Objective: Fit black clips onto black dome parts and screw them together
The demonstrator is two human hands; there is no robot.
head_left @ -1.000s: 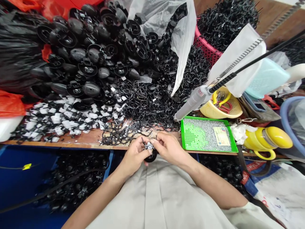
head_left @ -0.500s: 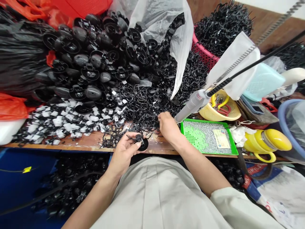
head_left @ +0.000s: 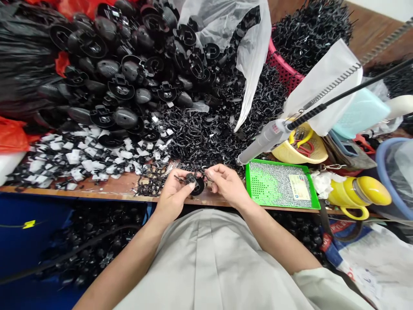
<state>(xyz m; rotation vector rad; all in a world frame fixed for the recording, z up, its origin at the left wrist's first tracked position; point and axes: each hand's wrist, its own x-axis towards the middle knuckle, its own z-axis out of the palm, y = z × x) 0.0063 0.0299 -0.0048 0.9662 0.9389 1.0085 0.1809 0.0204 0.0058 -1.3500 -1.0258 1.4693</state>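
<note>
My left hand (head_left: 174, 194) is closed on a round black plastic part (head_left: 197, 186), thumb on top, just above the front edge of the bench. Close beside it on the right, my right hand (head_left: 226, 184) pinches a small dark piece (head_left: 206, 173), too small to make out fully. Behind both hands spreads a heap of small black plastic clips (head_left: 206, 137). White and black small pieces (head_left: 87, 161) lie heaped to the left. Farther back is a pile of black rounded housings (head_left: 125, 88).
A grey electric screwdriver (head_left: 263, 140) hangs on a coiled cord right of my hands. Beside it sit a green tray (head_left: 314, 202) of small screws, a cream bowl (head_left: 298, 153) with pliers, and a yellow mug (head_left: 348, 193). A pink basket (head_left: 284, 71) stands behind.
My right hand has come back from the heap of black clips toward my left hand, a small piece between its fingers. The left hand still holds the round part.
</note>
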